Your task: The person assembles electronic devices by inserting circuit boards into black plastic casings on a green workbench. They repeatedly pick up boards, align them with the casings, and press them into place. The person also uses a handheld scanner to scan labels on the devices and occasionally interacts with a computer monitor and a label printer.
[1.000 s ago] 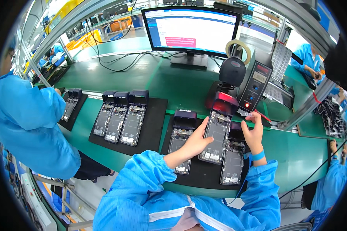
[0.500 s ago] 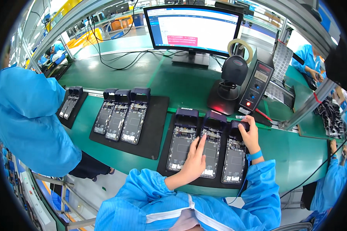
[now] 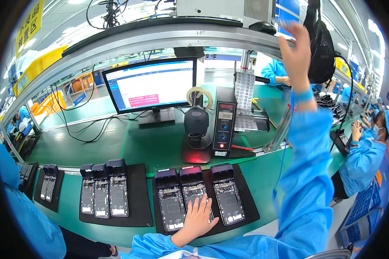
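Observation:
Three opened handheld devices lie side by side on a black mat [image 3: 250, 203], dark covers at their far ends and circuit boards bare: a left device [image 3: 170, 205], a middle device [image 3: 193, 188] and a right device [image 3: 229, 202]. My left hand [image 3: 194, 219] is spread over the middle device's lower part and hides it; whether it touches cannot be made out. High at the right, my right hand [image 3: 297, 56] is raised, slightly blurred, fingers apart and nothing in them. Nearest to it are a black mouse [image 3: 263, 28] on the overhead shelf and a black mesh bag [image 3: 322, 54].
Behind the mat stand a barcode scanner [image 3: 197, 123], a black control box [image 3: 224, 114] with a red light, and a monitor [image 3: 153, 88]. A red pen [image 3: 242, 148] lies beside the box. Farther left, another mat [image 3: 140, 194] bears similar devices, near a co-worker's blue sleeve [image 3: 34, 216].
My right hand has left the right device and risen to the overhead shelf. My left hand has stayed over the middle device, its fingers spreading. The view has tilted up and turned right.

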Available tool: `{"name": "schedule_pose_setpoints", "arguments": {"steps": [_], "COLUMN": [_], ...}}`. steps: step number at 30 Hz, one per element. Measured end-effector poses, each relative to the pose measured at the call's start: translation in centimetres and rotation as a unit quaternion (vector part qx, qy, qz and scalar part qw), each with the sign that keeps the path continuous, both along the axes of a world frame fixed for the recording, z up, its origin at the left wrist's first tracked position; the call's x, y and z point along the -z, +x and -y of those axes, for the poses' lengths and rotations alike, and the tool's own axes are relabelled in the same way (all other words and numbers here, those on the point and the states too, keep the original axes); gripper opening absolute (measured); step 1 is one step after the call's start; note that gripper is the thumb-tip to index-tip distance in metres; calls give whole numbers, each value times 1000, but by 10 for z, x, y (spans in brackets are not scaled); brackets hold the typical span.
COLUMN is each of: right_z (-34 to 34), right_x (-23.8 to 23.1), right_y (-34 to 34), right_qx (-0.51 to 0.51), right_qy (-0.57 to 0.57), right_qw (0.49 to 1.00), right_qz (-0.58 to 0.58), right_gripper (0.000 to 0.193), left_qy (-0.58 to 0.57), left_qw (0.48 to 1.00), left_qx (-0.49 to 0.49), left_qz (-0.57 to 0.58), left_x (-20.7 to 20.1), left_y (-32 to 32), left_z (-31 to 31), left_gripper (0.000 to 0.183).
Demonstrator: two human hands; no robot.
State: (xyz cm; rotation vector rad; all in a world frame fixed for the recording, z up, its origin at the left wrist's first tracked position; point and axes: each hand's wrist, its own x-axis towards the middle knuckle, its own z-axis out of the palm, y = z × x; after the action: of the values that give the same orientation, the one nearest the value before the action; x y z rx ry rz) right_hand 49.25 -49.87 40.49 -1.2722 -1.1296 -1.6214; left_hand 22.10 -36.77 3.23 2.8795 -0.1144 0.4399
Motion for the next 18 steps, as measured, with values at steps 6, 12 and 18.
{"name": "schedule_pose_setpoints", "arguments": {"steps": [6,12,18], "right_z": [-20,-28,-19], "right_x": [-82,-87,-95], "right_y": [85,112,137], "right_qx": [132,167,209], "right_qy": [-180,-278,-302], "right_qw": [955,906,889], "right_qz": [-198,-272,-273], "right_gripper": [47,51,46], "left_qy": [9,-19,-55], "left_qw": [999,999,998], "left_qx": [-33,-19,-8], "left_qz": [9,31,12], "left_x": [3,2,-1], "left_y": [-2,-4,-5], "left_z": [0,-4,-5], "left_gripper": [70,69,69]}}
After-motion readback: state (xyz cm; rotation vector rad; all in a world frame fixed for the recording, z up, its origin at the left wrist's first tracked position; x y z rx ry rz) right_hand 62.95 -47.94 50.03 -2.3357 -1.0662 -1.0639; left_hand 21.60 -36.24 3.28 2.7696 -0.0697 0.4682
